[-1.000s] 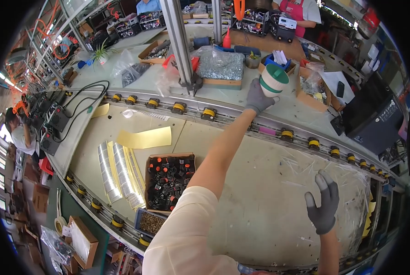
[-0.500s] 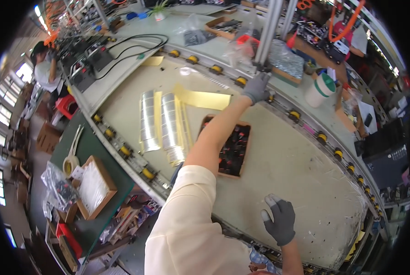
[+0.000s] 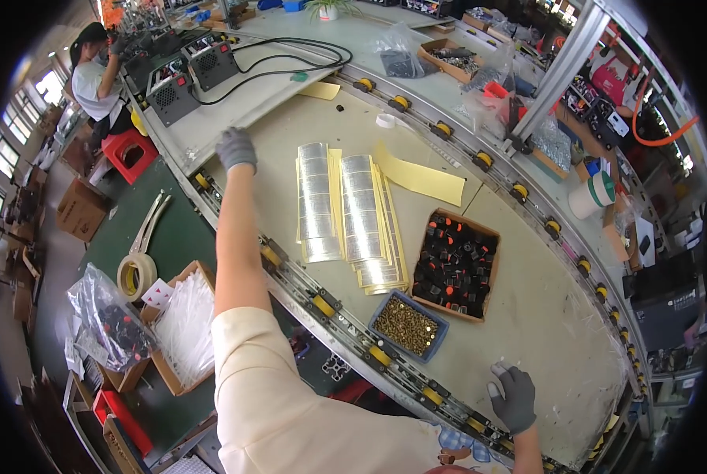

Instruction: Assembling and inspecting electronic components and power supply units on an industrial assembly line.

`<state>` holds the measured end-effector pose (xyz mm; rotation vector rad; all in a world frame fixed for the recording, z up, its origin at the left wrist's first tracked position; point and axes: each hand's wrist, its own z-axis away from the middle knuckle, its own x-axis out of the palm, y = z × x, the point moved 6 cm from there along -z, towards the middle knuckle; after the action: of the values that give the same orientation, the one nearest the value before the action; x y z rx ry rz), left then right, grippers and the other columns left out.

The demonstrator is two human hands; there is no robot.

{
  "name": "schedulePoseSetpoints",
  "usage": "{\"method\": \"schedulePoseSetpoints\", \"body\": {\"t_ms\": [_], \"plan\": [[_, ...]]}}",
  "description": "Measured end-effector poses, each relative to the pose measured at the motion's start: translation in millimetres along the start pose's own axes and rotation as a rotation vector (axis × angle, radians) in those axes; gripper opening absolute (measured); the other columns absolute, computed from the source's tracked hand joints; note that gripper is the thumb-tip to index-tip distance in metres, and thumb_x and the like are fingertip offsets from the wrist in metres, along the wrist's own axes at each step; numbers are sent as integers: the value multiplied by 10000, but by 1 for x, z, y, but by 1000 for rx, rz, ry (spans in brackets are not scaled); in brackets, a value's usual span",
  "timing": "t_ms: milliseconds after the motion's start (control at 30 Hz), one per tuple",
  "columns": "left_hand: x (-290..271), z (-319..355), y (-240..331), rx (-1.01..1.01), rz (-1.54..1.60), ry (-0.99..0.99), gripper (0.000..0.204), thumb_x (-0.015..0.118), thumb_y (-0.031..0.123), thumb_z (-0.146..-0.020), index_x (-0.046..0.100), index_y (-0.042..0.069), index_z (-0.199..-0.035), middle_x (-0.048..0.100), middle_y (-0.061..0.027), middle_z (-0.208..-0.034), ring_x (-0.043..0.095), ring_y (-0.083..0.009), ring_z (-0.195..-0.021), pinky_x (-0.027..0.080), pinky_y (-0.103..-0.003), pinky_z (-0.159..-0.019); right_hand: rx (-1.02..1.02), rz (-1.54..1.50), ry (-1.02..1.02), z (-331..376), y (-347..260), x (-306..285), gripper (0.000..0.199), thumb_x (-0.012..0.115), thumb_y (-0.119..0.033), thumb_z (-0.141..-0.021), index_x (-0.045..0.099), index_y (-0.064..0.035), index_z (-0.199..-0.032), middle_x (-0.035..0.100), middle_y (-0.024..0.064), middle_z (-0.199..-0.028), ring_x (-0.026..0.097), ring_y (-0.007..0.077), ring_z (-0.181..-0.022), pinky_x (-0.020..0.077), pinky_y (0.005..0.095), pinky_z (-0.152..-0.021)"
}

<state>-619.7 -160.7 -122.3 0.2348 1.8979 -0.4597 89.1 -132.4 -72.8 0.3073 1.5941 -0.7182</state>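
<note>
My left hand (image 3: 235,148), in a grey glove, reaches far out to the left edge of the beige worktable (image 3: 527,332), beside the roller rail (image 3: 322,304). Its back faces me, so its fingers are hidden. My right hand (image 3: 514,395), also gloved, rests on the table near the front rail with nothing in it. Two stacks of silver foil sheets on yellow backing (image 3: 342,209) lie between the hands. Right of them stand a cardboard box of black and red parts (image 3: 456,265) and a small blue tray of brass screws (image 3: 407,324).
A loose yellow sheet (image 3: 421,178) and a white tape roll (image 3: 385,120) lie further back; a white and green cup (image 3: 592,196) stands beyond the far rail. Lower left are a masking tape roll (image 3: 136,272) and a box of clear bags (image 3: 184,328). Another person (image 3: 93,79) works upper left.
The view has swung left. My left hand has left the white and green cup and the upright post, moving to the table's left edge. My right hand has come down onto the table.
</note>
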Motion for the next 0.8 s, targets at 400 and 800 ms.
{"method": "schedulePoseSetpoints", "body": {"t_ms": [400, 800], "plan": [[116, -89, -89, -210, 103, -71, 573, 721, 296, -737, 495, 46, -1201, 525, -207, -1210, 508, -400, -1118, 369, -534, -959, -6, -2, -192, -70, -33, 33, 297, 661, -142, -753, 617, -112, -1046, 630, 81, -982, 597, 264, -845, 460, 354, -720], [143, -59, -71, -256, 25, -215, 446, 390, 198, -912, 407, 54, -1333, 384, -212, -1404, 353, -544, -1229, 275, -658, -967, 20, -48, -73, -23, 0, 22, 246, 657, -152, -761, 629, -124, -1004, 635, 51, -899, 599, 239, -795, 454, 344, -691]]}}
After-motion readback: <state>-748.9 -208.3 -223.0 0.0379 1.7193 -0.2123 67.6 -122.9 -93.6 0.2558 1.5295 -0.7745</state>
